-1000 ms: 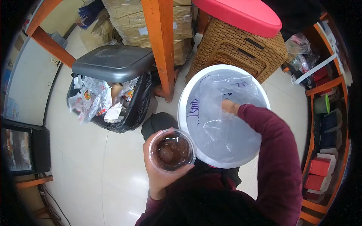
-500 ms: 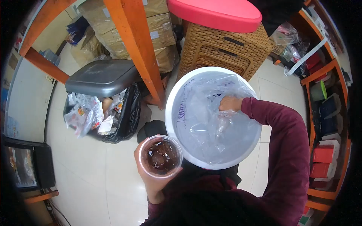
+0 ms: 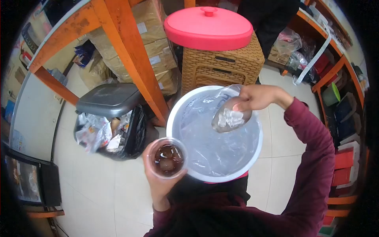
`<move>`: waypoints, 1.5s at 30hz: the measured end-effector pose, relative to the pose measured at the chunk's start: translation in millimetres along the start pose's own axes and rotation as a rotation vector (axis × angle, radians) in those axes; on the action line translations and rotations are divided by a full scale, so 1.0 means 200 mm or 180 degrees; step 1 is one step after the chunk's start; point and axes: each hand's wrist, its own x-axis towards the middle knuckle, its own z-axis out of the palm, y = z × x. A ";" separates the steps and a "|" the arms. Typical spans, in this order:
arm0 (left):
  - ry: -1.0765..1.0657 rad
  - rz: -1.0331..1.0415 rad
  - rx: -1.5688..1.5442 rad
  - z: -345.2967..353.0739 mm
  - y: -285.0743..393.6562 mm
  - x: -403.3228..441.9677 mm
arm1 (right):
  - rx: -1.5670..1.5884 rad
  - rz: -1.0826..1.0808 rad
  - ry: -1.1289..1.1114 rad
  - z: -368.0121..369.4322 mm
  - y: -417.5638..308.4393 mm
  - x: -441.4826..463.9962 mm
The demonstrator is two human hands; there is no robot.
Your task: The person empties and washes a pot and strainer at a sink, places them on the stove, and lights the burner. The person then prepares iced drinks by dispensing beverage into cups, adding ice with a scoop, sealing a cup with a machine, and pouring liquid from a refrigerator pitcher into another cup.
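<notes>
My left hand (image 3: 160, 187) is wrapped round a clear plastic cup (image 3: 167, 158) of dark brown drink with ice in it. The cup is upright beside the near left rim of a white bucket (image 3: 170, 132). A clear plastic bag (image 3: 213, 152) lines the bucket. Over its far right side, my right hand (image 3: 258, 98) grips a metal scoop (image 3: 245, 115). Several ice pieces (image 3: 230, 118) lie in the scoop. The scoop's handle is hidden by my fingers.
A pink lid (image 3: 209, 29) rests on a brown woven-pattern plastic stool (image 3: 221, 65) behind the bucket. To the left, a trash bin (image 3: 136, 132) overflows under a grey lid (image 3: 108, 98), near an orange table leg (image 3: 134, 59). Orange shelves (image 3: 335, 73) line the right side.
My right hand has risen from inside the bucket, bringing up the scoop with ice in it. My left hand still holds the cup near the rim. The view has tilted up slightly.
</notes>
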 end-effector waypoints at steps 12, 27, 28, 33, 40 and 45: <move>-0.0436 -0.0088 -0.0285 0.24 0.04 0.07 | -0.3427 -0.1145 0.2333 0.00 -0.74 -0.23; 0.0194 -0.0063 -0.0168 -0.02 -0.01 -0.05 | -0.3606 -0.0892 0.0998 1.00 0.45 0.86; 0.0252 -0.0165 -0.0185 -0.02 0.00 -0.06 | -0.2544 -0.1047 0.1164 1.16 0.58 0.91; 0.0418 -0.0451 0.0083 -0.10 -0.04 -0.16 | -0.2214 -0.1575 -0.0227 1.14 0.55 0.86; 0.0537 -0.0640 0.0034 -0.10 -0.12 -0.14 | -0.4493 -0.1858 -0.0390 1.23 0.58 0.74; 0.0538 -0.0642 0.0004 -0.12 -0.11 -0.17 | -0.3222 -0.2108 -0.0617 1.16 0.67 0.78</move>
